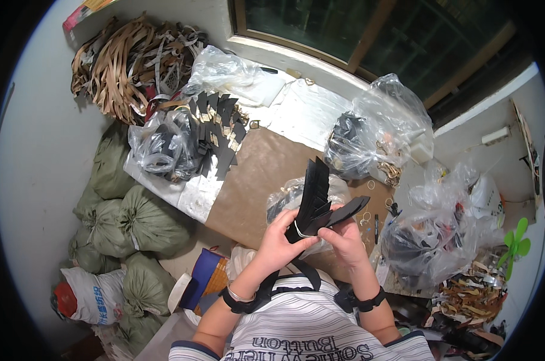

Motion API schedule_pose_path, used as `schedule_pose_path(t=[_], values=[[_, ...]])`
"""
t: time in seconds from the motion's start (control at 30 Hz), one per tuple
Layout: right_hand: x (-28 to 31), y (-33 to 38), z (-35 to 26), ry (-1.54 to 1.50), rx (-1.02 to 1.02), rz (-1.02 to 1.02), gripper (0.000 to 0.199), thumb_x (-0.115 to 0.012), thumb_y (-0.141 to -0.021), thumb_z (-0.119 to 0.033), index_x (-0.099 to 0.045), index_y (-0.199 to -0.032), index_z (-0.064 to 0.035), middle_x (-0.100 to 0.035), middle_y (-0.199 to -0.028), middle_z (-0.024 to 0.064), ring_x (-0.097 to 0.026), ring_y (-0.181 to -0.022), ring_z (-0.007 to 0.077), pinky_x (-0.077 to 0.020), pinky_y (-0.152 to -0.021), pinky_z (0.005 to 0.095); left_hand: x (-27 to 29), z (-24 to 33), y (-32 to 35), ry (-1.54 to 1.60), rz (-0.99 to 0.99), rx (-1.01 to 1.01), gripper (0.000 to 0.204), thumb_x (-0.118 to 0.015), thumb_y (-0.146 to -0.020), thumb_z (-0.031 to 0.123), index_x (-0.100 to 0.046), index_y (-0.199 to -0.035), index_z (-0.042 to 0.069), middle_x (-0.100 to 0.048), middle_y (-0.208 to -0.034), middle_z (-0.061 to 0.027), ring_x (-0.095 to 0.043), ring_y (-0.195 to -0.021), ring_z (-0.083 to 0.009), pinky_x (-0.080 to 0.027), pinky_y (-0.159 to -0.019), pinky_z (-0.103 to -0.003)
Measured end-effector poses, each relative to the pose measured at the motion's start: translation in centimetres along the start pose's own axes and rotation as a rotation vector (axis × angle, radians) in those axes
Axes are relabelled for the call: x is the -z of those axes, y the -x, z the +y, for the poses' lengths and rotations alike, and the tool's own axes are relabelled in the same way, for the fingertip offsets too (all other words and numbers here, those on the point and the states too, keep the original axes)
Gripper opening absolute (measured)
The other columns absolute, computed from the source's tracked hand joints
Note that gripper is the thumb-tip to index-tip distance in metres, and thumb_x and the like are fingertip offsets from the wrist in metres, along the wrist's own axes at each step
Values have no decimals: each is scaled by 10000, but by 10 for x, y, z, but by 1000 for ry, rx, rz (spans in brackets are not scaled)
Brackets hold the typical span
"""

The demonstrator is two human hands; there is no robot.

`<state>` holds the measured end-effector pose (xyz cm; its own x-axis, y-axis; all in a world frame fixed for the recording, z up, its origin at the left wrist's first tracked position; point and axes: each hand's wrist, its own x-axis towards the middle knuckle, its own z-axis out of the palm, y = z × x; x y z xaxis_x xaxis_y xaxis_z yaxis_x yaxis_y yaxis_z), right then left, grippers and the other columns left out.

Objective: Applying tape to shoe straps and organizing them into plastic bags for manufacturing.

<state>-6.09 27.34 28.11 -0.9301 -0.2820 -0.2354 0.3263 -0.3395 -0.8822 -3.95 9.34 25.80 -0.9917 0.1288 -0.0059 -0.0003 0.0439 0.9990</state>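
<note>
In front of my body, both hands are closed on a bundle of flat black strips [312, 195]. My left hand [280, 243] grips the lower end, where a pale band [298, 229] loops round the strips. Most of them stand upright and overlap in a stepped stack. My right hand [346, 242] pinches several strips [348, 209] that fan out to the right, its thumb across their lower part. Just behind the bundle lies a clear plastic bag [280, 198] with dark contents, partly hidden by the strips and my left hand.
A brown sheet [246, 171] covers the table. Black pieces with tan parts [219, 129] lie at the back left beside a filled plastic bag [164, 144]. More bags [429, 240] stand on the right, near a marker [376, 228]. Green sacks [154, 219] pile up left; a green fan [517, 243] is far right.
</note>
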Motion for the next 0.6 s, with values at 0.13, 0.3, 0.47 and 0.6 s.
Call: schedule_pose_path(t=[0.13, 0.3, 0.47, 0.6], values=[[2, -1, 3, -3, -26, -33, 396, -752, -801, 3, -530, -1121, -66, -585, -1109, 40, -564, -1048, 143, -452, -933, 323, 0, 4, 4, 49, 49, 48, 569, -850, -734, 170, -610, -1232, 32, -618, -1111, -92, -603, -1058, -214, -470, -918, -323], [1, -2, 15, -51, -30, -54, 349, -757, -797, 13, -543, -1063, -64, -602, -1075, 40, -581, -1013, 143, -468, -909, 315, 5, 0, 15, 163, 3, 157, 585, -838, -767, 169, -577, -1267, 10, -602, -1152, -69, -592, -1074, -176, -469, -931, -306], [4, -1, 11, -39, -3, -111, 307, -752, -802, 20, -576, -1044, -50, -610, -1083, 48, -591, -1023, 150, -476, -916, 310, 5, 9, 12, 343, -68, 197, 592, -792, -827, 110, -498, -1329, 3, -572, -1247, -55, -552, -1118, -128, -455, -955, -283], [9, -1, 5, -25, 18, -157, 303, -744, -811, 22, -583, -1059, -42, -609, -1095, 50, -591, -1035, 154, -474, -929, 314, 4, 11, 11, 414, -84, 194, 611, -785, -837, 110, -470, -1347, -9, -556, -1271, -56, -524, -1162, -133, -413, -1012, -295]])
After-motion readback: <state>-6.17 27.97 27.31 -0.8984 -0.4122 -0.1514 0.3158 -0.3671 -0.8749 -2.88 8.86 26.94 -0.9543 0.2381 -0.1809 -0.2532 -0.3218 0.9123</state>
